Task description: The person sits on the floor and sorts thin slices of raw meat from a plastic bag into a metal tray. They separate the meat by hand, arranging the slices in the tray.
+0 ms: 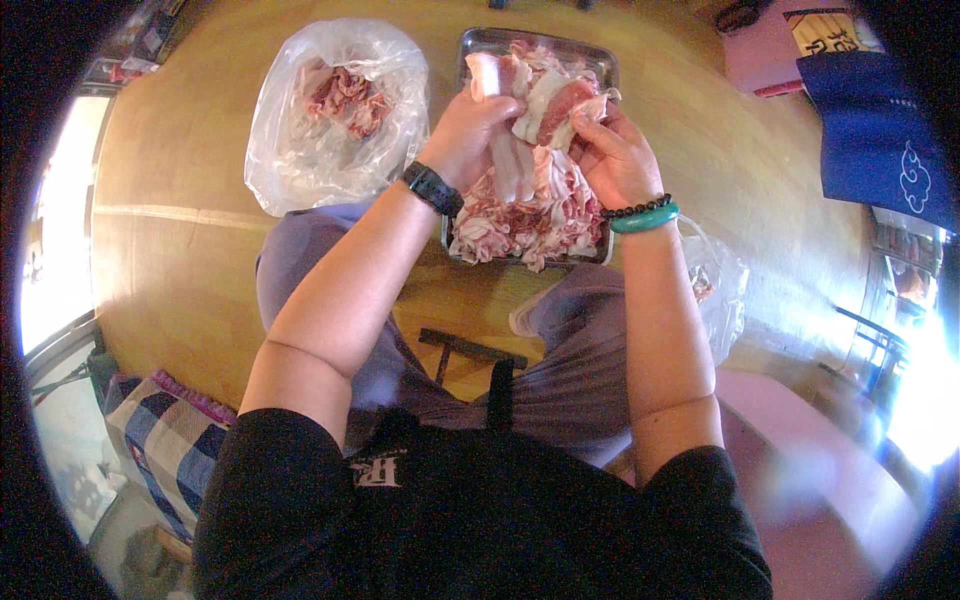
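Observation:
A metal tray point(540, 36) sits on the floor in front of me, heaped with thin slices of raw fatty meat point(525, 225). Above the heap my left hand point(472, 131) grips a slice of pale, fatty meat point(485, 75) between thumb and fingers. My right hand point(619, 154) pinches the end of a red and white meat slice point(562, 109), which stretches between both hands. More strips hang below my left thumb. The undersides of both hands' fingers are partly hidden by the meat.
To the left stands an open clear plastic bag point(274, 150) with some meat point(345, 101) inside. Another plastic bag point(724, 300) lies beyond my right forearm. A dark blue cloth point(862, 127) hangs at the right. A checked cloth point(169, 427) is at lower left.

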The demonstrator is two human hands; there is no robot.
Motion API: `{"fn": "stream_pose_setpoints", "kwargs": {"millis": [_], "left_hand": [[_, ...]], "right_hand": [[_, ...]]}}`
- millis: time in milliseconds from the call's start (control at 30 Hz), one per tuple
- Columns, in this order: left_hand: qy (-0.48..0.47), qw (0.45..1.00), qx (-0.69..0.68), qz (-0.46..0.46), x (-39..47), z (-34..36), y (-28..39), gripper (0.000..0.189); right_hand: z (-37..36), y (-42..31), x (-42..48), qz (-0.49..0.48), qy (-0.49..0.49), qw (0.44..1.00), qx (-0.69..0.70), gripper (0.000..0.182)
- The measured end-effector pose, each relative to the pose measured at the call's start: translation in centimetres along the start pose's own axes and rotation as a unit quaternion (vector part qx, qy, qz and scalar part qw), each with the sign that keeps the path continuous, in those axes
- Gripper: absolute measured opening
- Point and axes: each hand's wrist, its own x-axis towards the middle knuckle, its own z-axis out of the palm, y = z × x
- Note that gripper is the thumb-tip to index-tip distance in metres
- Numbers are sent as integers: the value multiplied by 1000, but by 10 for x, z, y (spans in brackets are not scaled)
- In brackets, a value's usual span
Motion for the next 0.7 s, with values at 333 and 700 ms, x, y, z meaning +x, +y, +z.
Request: {"fn": "stream_pose_setpoints", "kwargs": {"millis": [333, 700], "left_hand": [[10, 1000, 15, 2, 1, -1, -1, 27], [-14, 999, -3, -50, -5, 8, 8, 26]], "right_hand": [[-31, 2, 6, -41, -3, 951, -308, 36], [-22, 0, 4, 6, -12, 994, 109, 22]]}}
